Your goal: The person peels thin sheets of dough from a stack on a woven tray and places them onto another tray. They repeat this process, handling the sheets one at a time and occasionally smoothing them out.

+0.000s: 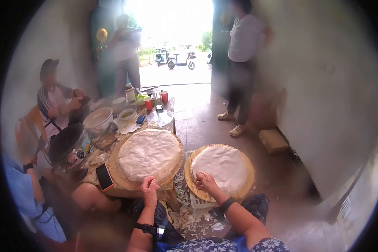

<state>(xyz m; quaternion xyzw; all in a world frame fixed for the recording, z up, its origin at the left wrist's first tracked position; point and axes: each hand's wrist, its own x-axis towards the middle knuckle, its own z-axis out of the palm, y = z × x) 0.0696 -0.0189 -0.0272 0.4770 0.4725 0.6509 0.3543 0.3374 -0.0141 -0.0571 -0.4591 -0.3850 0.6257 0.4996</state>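
Observation:
Two round wooden boards bear flat, pale, dough-like sheets. The larger sheet (149,153) lies on the left board (179,161) at the table's corner. The smaller sheet (222,166) covers most of the right board (248,178), which rests on a white crate. My left hand (148,187) is at the near edge of the left board, its fingers pinched together; anything between them is too small to make out. My right hand (206,183) is over the left near edge of the smaller sheet with curled fingers, and what they hold, if anything, is hidden.
On the table are a phone (104,176), a large bowl (98,119), a dark pan (66,143), red cups (148,103) and jars. People sit at the left; others stand by the doorway. Scraps (189,214) litter the floor. A cardboard box (273,141) is at the right wall.

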